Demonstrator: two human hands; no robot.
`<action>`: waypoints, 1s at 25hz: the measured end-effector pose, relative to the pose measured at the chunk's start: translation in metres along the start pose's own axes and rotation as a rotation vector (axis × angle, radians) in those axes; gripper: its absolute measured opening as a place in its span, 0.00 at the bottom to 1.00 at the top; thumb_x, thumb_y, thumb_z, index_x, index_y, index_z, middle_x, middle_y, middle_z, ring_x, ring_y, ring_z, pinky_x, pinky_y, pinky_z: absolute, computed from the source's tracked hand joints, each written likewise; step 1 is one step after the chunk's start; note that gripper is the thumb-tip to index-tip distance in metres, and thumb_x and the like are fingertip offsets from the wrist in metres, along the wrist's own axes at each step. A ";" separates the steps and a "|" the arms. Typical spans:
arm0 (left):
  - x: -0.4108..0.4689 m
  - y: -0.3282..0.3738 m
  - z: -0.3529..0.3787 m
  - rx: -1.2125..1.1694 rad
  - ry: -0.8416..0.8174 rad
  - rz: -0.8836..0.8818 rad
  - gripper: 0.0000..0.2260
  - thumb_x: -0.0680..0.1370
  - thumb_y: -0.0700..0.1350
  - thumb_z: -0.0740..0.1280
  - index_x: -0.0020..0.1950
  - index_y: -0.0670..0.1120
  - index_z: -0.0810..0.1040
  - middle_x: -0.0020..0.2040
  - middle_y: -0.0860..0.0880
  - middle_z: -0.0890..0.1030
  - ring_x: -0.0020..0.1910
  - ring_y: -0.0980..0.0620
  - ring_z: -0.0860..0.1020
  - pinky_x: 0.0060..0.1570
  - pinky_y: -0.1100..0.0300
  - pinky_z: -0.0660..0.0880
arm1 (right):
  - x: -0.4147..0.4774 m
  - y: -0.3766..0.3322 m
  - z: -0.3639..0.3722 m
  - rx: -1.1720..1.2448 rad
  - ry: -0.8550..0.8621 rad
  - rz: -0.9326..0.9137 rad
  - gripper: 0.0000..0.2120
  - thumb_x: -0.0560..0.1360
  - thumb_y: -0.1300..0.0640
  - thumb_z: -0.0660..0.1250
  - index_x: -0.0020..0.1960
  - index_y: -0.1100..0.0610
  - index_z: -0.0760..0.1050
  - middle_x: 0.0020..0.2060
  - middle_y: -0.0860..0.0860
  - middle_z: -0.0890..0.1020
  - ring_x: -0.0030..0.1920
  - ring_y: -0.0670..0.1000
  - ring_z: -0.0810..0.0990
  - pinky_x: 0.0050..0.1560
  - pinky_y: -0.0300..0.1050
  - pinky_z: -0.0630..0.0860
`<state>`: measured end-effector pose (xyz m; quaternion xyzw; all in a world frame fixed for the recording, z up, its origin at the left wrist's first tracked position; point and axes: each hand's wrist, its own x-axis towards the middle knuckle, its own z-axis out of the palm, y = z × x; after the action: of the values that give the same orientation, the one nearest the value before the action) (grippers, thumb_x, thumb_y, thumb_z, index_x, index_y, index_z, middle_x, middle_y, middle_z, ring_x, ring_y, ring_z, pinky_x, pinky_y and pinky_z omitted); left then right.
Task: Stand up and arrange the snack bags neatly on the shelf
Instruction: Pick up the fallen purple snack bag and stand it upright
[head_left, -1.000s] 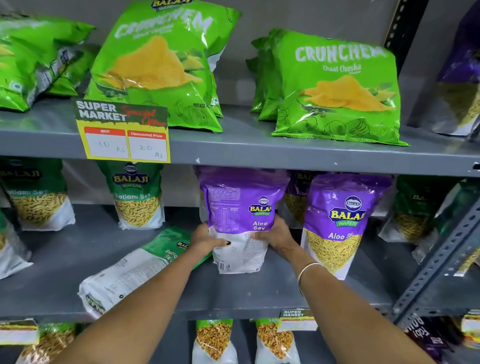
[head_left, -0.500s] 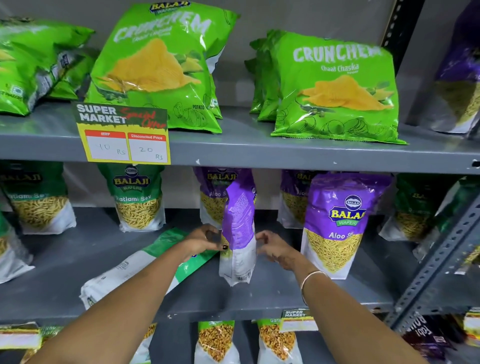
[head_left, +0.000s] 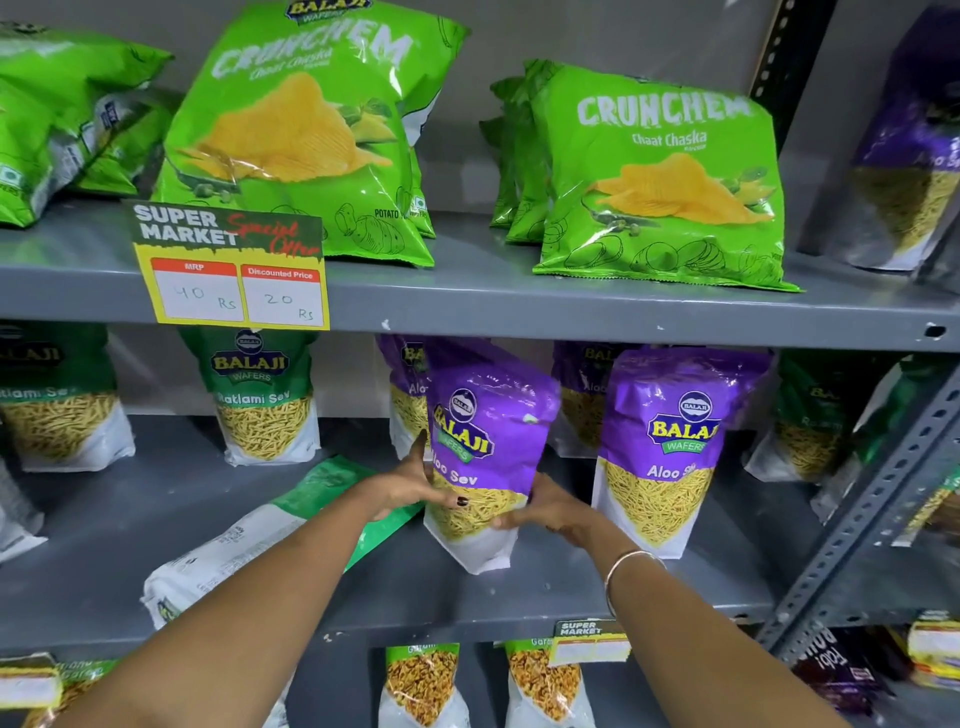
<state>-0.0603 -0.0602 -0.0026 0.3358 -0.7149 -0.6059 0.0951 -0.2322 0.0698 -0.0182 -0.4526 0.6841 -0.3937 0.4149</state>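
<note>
A purple Aloo Sev bag (head_left: 485, 431) stands tilted on the middle shelf (head_left: 545, 592), its front facing me. My left hand (head_left: 410, 486) grips its left side and my right hand (head_left: 550, 512) grips its lower right side. Another purple Aloo Sev bag (head_left: 670, 441) stands upright just to its right. A green Ratlami Sev bag (head_left: 244, 545) lies flat on the shelf under my left forearm. More purple bags stand behind the held one, mostly hidden.
Upright green Ratlami Sev bags (head_left: 262, 400) stand at the left of the middle shelf. Green Crunchem chip bags (head_left: 660, 176) fill the top shelf above a yellow price tag (head_left: 228, 270). A slotted metal upright (head_left: 878, 499) runs down the right side. Further bags sit on the bottom shelf.
Both hands have turned the purple bag from back-facing, through edge-on, to front-facing, and shifted it slightly right beside the other purple bag.
</note>
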 end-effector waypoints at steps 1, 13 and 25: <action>-0.001 0.000 -0.004 0.041 -0.010 -0.024 0.48 0.65 0.34 0.75 0.74 0.49 0.48 0.69 0.42 0.70 0.69 0.44 0.68 0.71 0.49 0.63 | -0.003 -0.003 -0.003 0.010 -0.001 -0.022 0.29 0.63 0.70 0.76 0.61 0.59 0.71 0.56 0.53 0.81 0.55 0.51 0.80 0.57 0.38 0.77; -0.012 -0.014 0.006 0.062 0.231 0.104 0.24 0.67 0.33 0.73 0.62 0.38 0.72 0.56 0.44 0.78 0.52 0.54 0.78 0.41 0.74 0.73 | 0.005 0.002 -0.014 0.170 0.116 -0.003 0.15 0.68 0.73 0.70 0.49 0.57 0.75 0.46 0.55 0.83 0.43 0.48 0.80 0.39 0.35 0.78; -0.028 -0.023 -0.029 0.284 0.419 0.052 0.20 0.70 0.40 0.72 0.60 0.37 0.73 0.56 0.41 0.76 0.57 0.45 0.75 0.49 0.62 0.69 | -0.001 -0.010 -0.018 -0.272 -0.167 0.354 0.20 0.64 0.53 0.77 0.38 0.70 0.77 0.28 0.60 0.80 0.24 0.51 0.75 0.26 0.38 0.72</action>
<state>-0.0149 -0.0682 -0.0096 0.4457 -0.7658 -0.4138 0.2088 -0.2457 0.0712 -0.0027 -0.4083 0.7630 -0.1802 0.4676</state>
